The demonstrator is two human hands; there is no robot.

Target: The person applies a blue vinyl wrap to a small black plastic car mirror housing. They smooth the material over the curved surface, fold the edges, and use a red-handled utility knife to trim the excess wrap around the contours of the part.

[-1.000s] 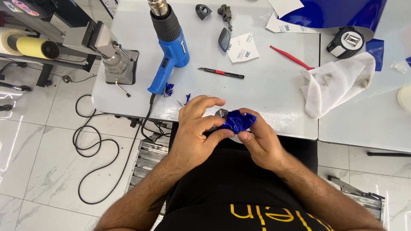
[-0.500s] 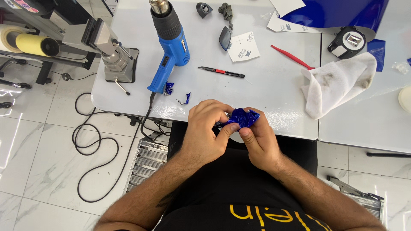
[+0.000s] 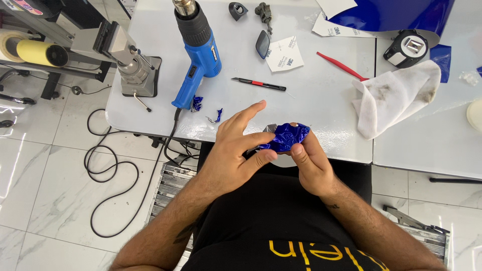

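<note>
Crumpled blue film (image 3: 287, 136), glossy and creased into a loose wad, sits between both hands at the near edge of the white bench (image 3: 321, 108). Left hand (image 3: 236, 155): thumb and forefinger pinch the wad's left side, other fingers spread straight. Right hand (image 3: 311, 165): fingers curl around it from below, thumb on top. Beyond lie a blue plastic heat gun (image 3: 197, 55), a slim black knife (image 3: 258, 84), a stained white cloth (image 3: 396, 95), and small blue scraps (image 3: 197, 103).
</note>
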